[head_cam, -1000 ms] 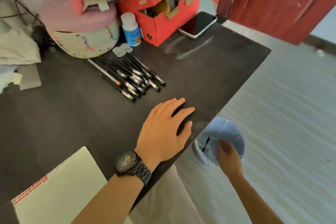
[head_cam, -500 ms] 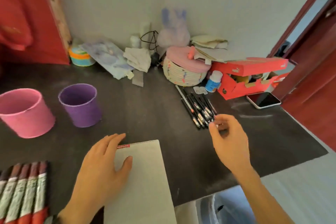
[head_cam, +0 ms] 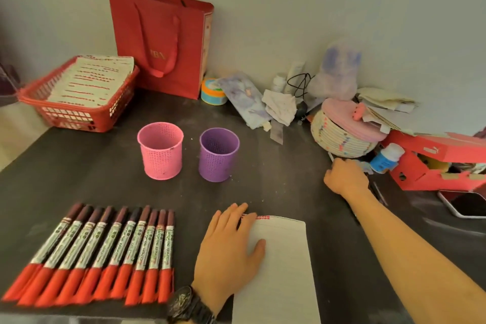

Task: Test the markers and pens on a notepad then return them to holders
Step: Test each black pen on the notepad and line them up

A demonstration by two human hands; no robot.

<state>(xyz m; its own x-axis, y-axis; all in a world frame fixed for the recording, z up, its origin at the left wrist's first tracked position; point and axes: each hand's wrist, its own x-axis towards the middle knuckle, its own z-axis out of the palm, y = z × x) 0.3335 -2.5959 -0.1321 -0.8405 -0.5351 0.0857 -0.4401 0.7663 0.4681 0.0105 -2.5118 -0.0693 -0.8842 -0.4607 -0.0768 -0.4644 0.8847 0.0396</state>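
The thin pens (head_cam: 379,192) lie on the bench (head_cam: 105,192) beside the woven basket (head_cam: 339,139), mostly hidden under the right hand (head_cam: 345,179). Its fingers curl down over them, and I cannot tell whether it pinches one. They look light, stiff and smooth, apt to roll, so a mid-barrel pinch suits; the left hand (head_cam: 228,252) lies flat on the notepad (head_cam: 284,258).

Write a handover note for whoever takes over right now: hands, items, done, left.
Left hand: flat on the notepad.
Right hand: curled over the pens by the woven basket; grip unclear.
Markers: in a row left of the notepad.
Pink holder and purple holder: nothing sticks out of either.
Done: nothing visible; the page looks unmarked.
Left: test every marker and pen, then put them in the holders.
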